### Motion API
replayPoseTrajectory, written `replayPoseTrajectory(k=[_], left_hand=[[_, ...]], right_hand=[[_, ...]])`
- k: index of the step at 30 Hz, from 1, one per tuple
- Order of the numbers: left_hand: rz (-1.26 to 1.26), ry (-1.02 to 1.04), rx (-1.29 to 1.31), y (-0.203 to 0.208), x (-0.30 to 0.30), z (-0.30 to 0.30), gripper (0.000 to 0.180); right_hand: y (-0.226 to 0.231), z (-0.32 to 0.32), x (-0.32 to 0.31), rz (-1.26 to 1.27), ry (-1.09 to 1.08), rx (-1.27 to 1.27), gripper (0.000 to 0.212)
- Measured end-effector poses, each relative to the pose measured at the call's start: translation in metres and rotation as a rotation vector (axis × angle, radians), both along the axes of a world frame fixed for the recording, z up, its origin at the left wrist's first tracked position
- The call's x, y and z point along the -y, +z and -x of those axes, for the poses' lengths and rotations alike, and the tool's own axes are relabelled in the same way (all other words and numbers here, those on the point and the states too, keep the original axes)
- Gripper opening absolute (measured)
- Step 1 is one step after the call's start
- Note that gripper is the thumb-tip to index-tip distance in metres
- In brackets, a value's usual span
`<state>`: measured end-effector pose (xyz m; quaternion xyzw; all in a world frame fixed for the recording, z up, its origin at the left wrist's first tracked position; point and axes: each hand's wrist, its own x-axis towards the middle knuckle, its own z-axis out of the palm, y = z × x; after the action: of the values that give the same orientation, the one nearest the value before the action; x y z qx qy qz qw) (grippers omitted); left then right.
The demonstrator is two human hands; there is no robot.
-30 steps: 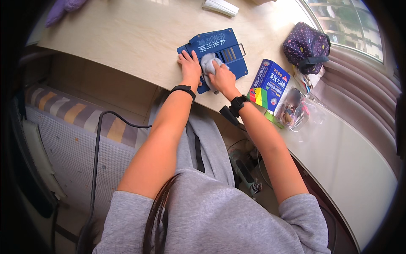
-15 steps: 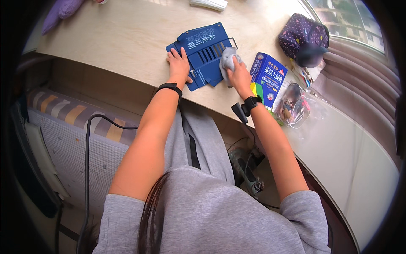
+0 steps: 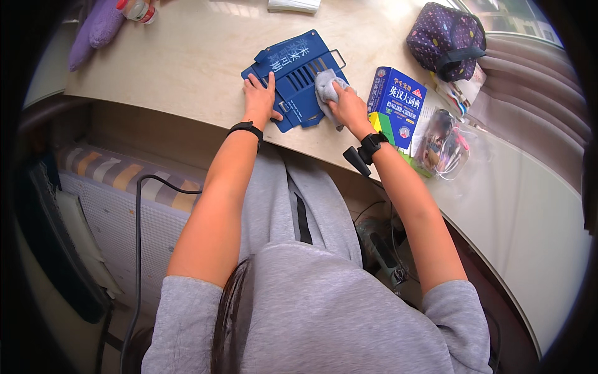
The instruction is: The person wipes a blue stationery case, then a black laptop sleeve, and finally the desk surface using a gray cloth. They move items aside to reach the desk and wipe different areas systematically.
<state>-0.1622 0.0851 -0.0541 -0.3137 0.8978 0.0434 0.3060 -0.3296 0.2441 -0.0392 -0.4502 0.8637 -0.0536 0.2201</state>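
Note:
A blue slotted book stand point(image 3: 293, 77) lies folded flat on the table, with pale lettering on its upper part and a wire loop at its right edge. My left hand point(image 3: 259, 98) rests on its left side, fingers spread and thumb near the lower edge. Bunched in my right hand point(image 3: 349, 107) is a grey cloth point(image 3: 325, 84), pressed against the right part of the stand and covering some of its slots. Both wrists wear black bands, and a dark piece with a cable hangs by the right one.
Right of the cloth lies a thick blue dictionary point(image 3: 398, 103), beside a clear plastic bag point(image 3: 441, 146) of small items. Behind them stands a dotted dark pouch point(image 3: 439, 40). A bottle point(image 3: 138, 11) and purple plush point(image 3: 107, 28) sit far left; a white packet point(image 3: 294, 5) lies at the back.
The cloth in my right hand has shifted slightly left across the stand. My left hand keeps its place on the stand. The whole view has turned a little, bringing the bottle further in.

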Motion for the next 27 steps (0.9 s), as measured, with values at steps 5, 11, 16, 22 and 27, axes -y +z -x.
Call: replayPoseTrajectory(k=[5,11,16,22,27], left_hand=[[-0.006,0.017,-0.016,-0.001,0.0,0.001,0.136],[0.01,0.025,-0.055,-0.005,-0.002,-0.004,0.136],[0.005,0.023,-0.069,-0.006,-0.001,-0.006,0.136],[-0.047,0.032,-0.26,0.0,0.005,-0.022,0.128],[-0.35,0.359,-0.565,-0.006,0.05,-0.055,0.071]], right_hand=[[-0.004,-0.016,0.001,0.014,0.095,-0.034,0.052],[-0.002,-0.053,-0.003,-0.064,0.258,0.097,0.055],[-0.001,-0.056,0.0,-0.058,0.236,0.096,0.057],[0.002,-0.054,-0.001,-0.043,0.216,0.138,0.057],[0.007,-0.054,0.002,-0.087,0.212,0.149,0.056]])
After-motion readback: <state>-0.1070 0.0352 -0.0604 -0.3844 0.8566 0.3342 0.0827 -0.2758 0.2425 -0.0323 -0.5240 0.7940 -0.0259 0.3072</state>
